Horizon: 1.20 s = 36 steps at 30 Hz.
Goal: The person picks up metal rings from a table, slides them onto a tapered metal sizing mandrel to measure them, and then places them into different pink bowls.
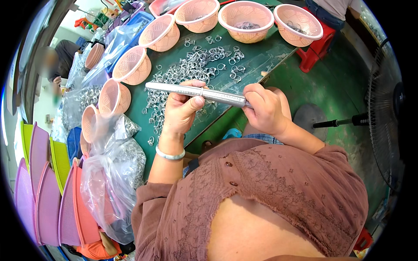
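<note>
Across the front of my body lies a tapered silver ring mandrel point(224, 96), its thin end pointing left and its surface marked with fine lines. My right hand point(269, 109) is closed round its thick handle end. With thumb and fingers on either side of the rod, my left hand point(180, 111) pinches a thin ring point(201, 92) that sits around the mandrel, partly hidden by the fingers. Beyond, a loose heap of silver rings point(198, 63) spreads over the green table point(248, 58).
Pink baskets point(246, 8) curve along the table's far and left sides, some holding rings. Clear plastic bags of metal pieces point(117, 161) lie at the left, beside stacked purple baskets point(48, 204). A black fan point(385, 104) and a red stool point(311, 54) stand right. Other people are nearby.
</note>
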{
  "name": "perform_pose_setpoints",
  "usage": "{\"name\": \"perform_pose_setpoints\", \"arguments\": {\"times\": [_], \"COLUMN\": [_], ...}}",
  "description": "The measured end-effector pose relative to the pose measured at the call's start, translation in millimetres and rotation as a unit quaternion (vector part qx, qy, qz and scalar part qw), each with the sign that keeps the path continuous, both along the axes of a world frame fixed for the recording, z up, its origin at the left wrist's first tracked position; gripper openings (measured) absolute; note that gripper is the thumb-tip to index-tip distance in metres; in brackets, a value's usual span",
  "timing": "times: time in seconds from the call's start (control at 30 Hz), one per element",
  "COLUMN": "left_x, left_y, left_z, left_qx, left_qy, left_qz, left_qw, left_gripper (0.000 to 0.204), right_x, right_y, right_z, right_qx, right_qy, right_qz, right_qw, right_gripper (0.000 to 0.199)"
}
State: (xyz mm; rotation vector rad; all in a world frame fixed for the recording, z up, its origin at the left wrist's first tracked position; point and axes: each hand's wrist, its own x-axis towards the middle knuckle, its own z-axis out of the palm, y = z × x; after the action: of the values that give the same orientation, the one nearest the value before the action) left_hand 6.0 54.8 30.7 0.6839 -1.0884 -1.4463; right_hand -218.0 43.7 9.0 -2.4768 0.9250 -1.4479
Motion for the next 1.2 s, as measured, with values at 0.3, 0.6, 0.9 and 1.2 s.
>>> {"name": "perform_pose_setpoints", "arguments": {"times": [0.3, 0.6, 0.9, 1.2], "left_x": [-9.9, -8.7, 9.6, 4.3], "left_y": [-2.5, -9.5, -46.0, -199.5], "left_z": [8.2, 1.5, 25.8, 77.0], "left_qx": [0.027, -0.029, -0.013, 0.058], "left_qy": [-0.017, -0.022, 0.051, -0.158], "left_qz": [0.006, 0.004, 0.080, 0.225], "left_qw": [0.999, 0.999, 0.995, 0.960], "left_gripper": [0.038, 0.031, 0.016, 0.023], "right_x": [-6.0, -7.7, -35.7, -74.1], "right_y": [-3.4, -1.9, -5.5, -5.7], "right_z": [1.9, 11.2, -2.9, -21.9], "right_qx": [-0.066, -0.032, 0.262, 0.348], "right_qy": [0.012, 0.007, -0.113, -0.206], "right_qz": [-0.046, -0.037, 0.099, 0.021], "right_qw": [0.997, 0.999, 0.953, 0.914], "right_gripper": [0.024, 0.021, 0.017, 0.014]}}
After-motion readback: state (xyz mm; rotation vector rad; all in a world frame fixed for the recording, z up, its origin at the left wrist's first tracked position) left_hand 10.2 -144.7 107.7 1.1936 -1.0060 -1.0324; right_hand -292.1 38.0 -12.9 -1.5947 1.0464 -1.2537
